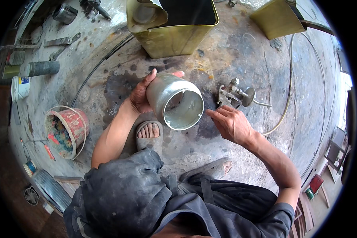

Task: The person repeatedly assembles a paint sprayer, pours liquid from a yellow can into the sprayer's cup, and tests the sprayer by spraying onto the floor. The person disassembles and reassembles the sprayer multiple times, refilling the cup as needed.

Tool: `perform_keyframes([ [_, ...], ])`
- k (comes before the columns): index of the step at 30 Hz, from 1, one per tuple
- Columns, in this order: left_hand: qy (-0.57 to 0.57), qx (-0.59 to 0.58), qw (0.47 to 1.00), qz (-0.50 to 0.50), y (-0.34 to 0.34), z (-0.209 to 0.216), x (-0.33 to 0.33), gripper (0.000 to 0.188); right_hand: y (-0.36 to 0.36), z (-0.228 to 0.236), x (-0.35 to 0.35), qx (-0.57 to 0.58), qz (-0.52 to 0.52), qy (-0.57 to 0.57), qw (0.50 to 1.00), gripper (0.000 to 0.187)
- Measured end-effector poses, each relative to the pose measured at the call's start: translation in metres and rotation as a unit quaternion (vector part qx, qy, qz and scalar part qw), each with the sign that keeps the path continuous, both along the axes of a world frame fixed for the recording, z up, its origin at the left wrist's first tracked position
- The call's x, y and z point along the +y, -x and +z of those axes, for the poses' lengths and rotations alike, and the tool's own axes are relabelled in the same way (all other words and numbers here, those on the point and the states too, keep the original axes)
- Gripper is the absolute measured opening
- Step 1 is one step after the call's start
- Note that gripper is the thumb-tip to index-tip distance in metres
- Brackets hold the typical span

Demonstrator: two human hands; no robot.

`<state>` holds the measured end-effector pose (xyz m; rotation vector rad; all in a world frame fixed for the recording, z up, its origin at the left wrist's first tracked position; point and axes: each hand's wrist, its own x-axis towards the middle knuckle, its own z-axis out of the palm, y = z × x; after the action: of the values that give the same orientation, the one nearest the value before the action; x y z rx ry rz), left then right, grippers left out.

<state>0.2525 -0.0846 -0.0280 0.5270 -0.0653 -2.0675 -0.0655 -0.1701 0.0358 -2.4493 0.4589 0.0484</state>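
My left hand (pixel 140 95) is wrapped round a silvery metal pot (pixel 156 97), holding it tilted above the floor with its round mouth facing me. Small lugs show on the inside of its rim. Close to the right of that mouth is my right hand (pixel 235 125), its fingers curled and thumb side pressed together. Whether a small thing sits in that pinch is hidden. Just beyond my right hand, a metal spray gun head (pixel 235 94) with a round lid and a bent tube lies on the floor, apart from the pot.
A square yellowish tin (pixel 170 43) stands open ahead, another tin (pixel 275 20) at far right. At left are a red paint-smeared bucket (pixel 81 119), a white tub (pixel 21 88) and a wrench (pixel 65 47). A black hose (pixel 92 74) and a pale hose (pixel 290 79) cross the stained floor.
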Motion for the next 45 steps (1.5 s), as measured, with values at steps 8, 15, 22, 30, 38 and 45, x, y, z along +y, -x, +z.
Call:
perform_keyframes([
  [8, 0.005, 0.023, 1.000, -0.004, 0.006, -0.005, 0.000, 0.098, -0.001, 0.010, 0.001, -0.087, -0.016, -0.016, 0.996, 0.037],
  [15, -0.010, 0.038, 0.999, 0.006, 0.006, -0.007, 0.007, 0.096, -0.002, 0.005, 0.004, -0.072, -0.009, -0.031, 0.997, 0.033],
  [22, -0.101, 0.049, 0.992, 0.050, 0.016, -0.008, 0.007, 0.082, 0.010, 0.003, 0.012, -0.029, -0.048, -0.036, 0.998, 0.035],
  [30, -0.147, -0.073, 0.983, 0.084, 0.046, -0.010, 0.034, 0.067, 0.015, 0.020, 0.015, -0.143, -0.121, -0.027, 0.982, 0.048],
  [38, -0.180, -0.178, 0.964, 0.086, 0.091, -0.001, 0.022, 0.078, -0.003, -0.009, 0.043, -0.169, -0.257, -0.058, 0.950, 0.030],
  [45, -0.060, -0.117, 0.990, 0.044, 0.123, 0.011, 0.015, 0.104, 0.076, 0.016, 0.017, -0.201, -0.412, -0.234, 0.857, 0.021],
])
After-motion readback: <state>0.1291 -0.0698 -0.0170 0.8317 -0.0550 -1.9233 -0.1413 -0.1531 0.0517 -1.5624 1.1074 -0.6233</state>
